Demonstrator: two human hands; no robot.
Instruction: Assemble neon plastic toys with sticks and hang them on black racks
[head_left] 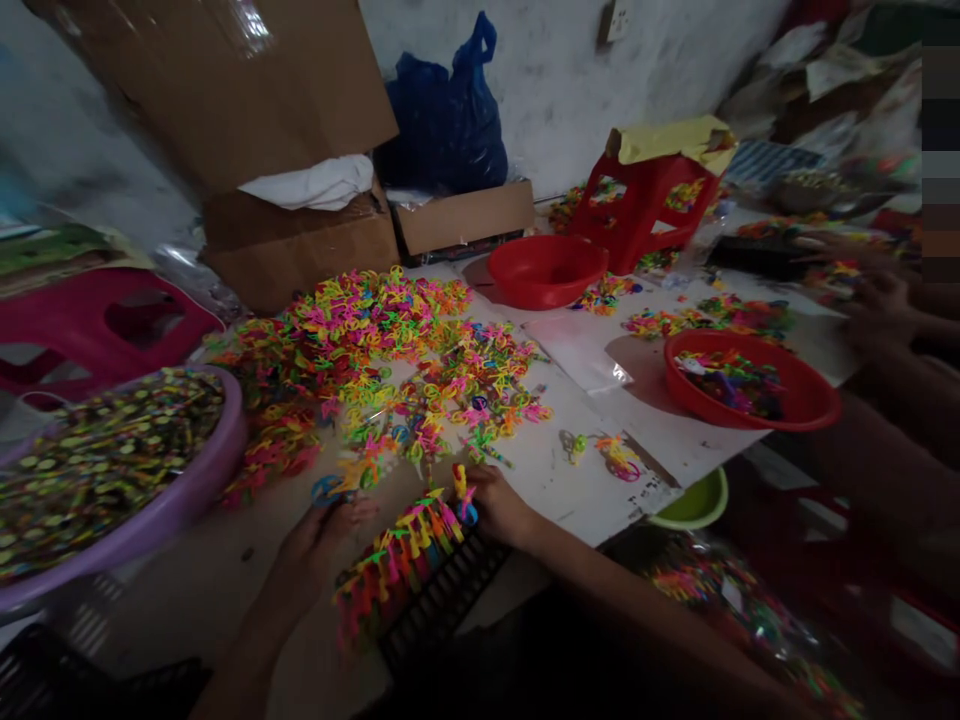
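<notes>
Holding a multicolored plastic piece [463, 490] above a black rack [450, 588], right hand

Right hand [496, 505] fingers closed on the piece, red-yellow top, blue ring low; it sits at the far end of the rack, near side of worktop [566, 480]. Left hand [330, 530], just left of the rack, has fingers partly curled at a blue ring [328, 489] with orange beside it; blurry, can't tell if gripped. Row of bright plastic pieces [409, 545], pink, yellow, orange, green, lined up along the rack's left side.

Big loose pile [382, 315] of similar neon pieces beyond the hands, center to left. Purple basin [234, 425] near left, full of small striped bits [112, 460]. Red basin [547, 275] far center; second red basin [814, 405] at right with some colored pieces in it. Far side: cardboard boxes [300, 250], blue bag [450, 125], red stool [626, 225] with a yellow cover [671, 142]. Pink stool [90, 320] at left. Another person's hands [881, 305] at far right, dim; grip can't be told.
</notes>
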